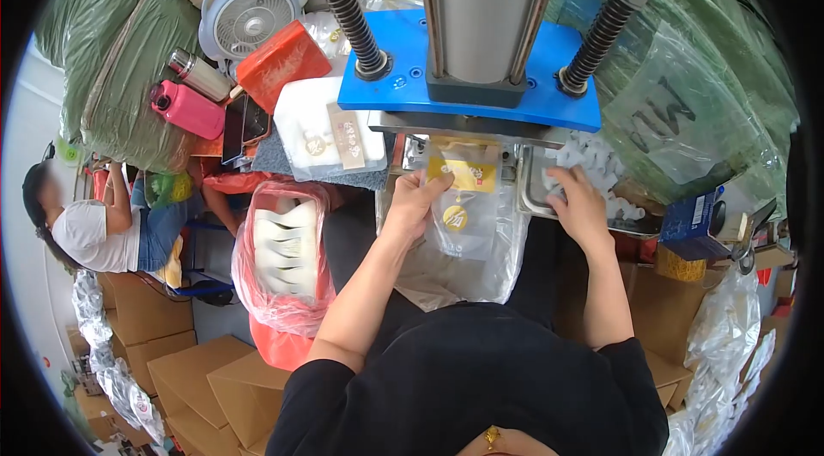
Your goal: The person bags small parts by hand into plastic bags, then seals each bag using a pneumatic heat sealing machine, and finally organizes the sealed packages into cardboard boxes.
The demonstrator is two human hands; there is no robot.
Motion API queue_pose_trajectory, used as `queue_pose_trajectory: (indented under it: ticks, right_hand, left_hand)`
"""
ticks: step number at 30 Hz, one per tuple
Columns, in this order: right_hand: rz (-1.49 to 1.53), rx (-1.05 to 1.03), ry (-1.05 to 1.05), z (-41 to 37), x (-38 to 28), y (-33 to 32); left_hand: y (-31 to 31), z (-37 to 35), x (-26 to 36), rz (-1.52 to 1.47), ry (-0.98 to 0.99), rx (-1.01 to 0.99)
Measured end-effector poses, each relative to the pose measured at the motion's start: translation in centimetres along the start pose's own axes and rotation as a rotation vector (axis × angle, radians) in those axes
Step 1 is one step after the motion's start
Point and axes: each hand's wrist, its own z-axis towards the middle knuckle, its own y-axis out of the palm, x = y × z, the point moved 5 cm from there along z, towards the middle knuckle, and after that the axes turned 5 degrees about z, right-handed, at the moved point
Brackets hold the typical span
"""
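Observation:
My left hand [412, 203] pinches the left edge of a clear plastic bag [463, 228] with gold printing, its thumb lying over the printed band. The bag hangs flat below the blue press [472, 95], and its top end goes under the press plate. My right hand [579, 205] is at the near left side of a metal tray [534, 203], thumb and forefinger bent and a little apart. Small white plastic pieces [596, 160] are heaped in that tray, to the right of the fingers. I see nothing held in the right hand.
Left of the press lie a stack of white printed bags [305, 134], an orange-red box [283, 65], a fan [253, 16] and a pink bottle [189, 108]. A red bag of white items [286, 250] stands by my left forearm. Another person [99, 228] sits far left.

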Motion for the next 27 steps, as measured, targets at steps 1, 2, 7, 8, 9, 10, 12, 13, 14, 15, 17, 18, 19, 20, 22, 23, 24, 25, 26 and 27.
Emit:
queue_pose_trajectory:
  ticks: [1, 2, 7, 8, 9, 10, 12, 13, 14, 15, 17, 18, 19, 20, 22, 23, 24, 25, 26, 27]
  right_hand:
    - [-0.088, 0.039, -0.004, 0.2, 0.9, 1.0]
    - [-0.006, -0.026, 0.051, 0.4, 1.3, 1.4]
    - [-0.011, 0.056, -0.073, 0.2, 0.1, 1.4]
    - [0.032, 0.049, -0.065, 0.1, 0.4, 1.6]
    - [0.036, 0.046, -0.067, 0.1, 0.6, 1.7]
    - [0.071, 0.06, -0.042, 0.2, 0.8, 1.6]
    - [0.108, 0.065, -0.003, -0.2, 0.6, 1.7]
    - [0.217, 0.119, -0.004, -0.1, 0.0, 1.1]
    - [0.325, 0.179, -0.01, 0.2, -0.4, 0.5]
    - [0.288, 0.254, -0.171, 0.4, -0.9, 0.1]
    - [0.664, 0.141, 0.039, -0.4, -0.2, 0.9]
    - [1.037, 0.023, 0.258, -0.9, 0.3, 1.9]
    - [0.946, -0.079, 0.241, -1.2, -1.0, 1.5]
    - [0.83, -0.174, 0.148, -1.0, -2.5, 1.2]
    - [0.544, -0.3, -0.194, 0.4, -5.6, 0.2]
    - [0.538, -0.297, -0.182, 1.3, -6.6, -0.7]
    - [0.421, -0.414, -0.294, 1.9, -8.5, -1.1]
    - [0.303, -0.527, -0.408, 1.9, -9.9, -1.0]
    - [0.3, -0.521, -0.408, 2.0, -10.4, -1.0]
    - [0.299, -0.525, -0.387, 2.2, -10.8, -0.9]
  left_hand:
    - [-0.4, 0.0, 0.3, 0.072, -0.005, 0.02]
    - [-1.5, -0.4, 1.8, 0.299, 0.12, 0.106]
    - [-8.1, -5.3, 8.4, 1.372, 0.876, 0.583]
    - [-9.7, -4.6, 5.4, 1.597, 0.764, 0.508]
    - [-10.6, -5.1, 4.8, 1.571, 0.825, 0.47]
    - [-10.6, -5.6, 5.3, 1.545, 0.89, 0.431]
    - [-11.0, -5.4, 6.3, 1.478, 0.936, 0.481]
    - [-11.1, -4.8, 6.7, 1.412, 0.882, 0.444]
    - [-11.2, -4.2, 7.3, 1.342, 0.835, 0.411]
    - [-10.7, -3.8, 8.3, 1.338, 0.93, 0.396]
    - [-9.9, -4.5, 8.7, 1.266, 0.878, 0.43]
    - [-9.2, -4.8, 8.9, 1.197, 0.824, 0.458]
    - [-7.4, -6.3, 9.0, 1.183, 0.805, 0.451]
    - [-5.5, -7.3, 8.5, 1.155, 0.81, 0.367]
    - [-2.1, -8.5, 7.4, 1.107, 0.819, 0.188]
    - [-0.9, -8.8, 7.3, 1.088, 0.768, 0.098]
    - [0.1, -9.1, 7.3, 1.071, 0.72, 0.012]
    - [0.6, -9.2, 7.1, 1.045, 0.637, -0.066]
    - [0.9, -9.4, 7.1, 1.045, 0.644, -0.069]
    - [1.0, -9.4, 6.4, 0.946, 0.521, -0.133]
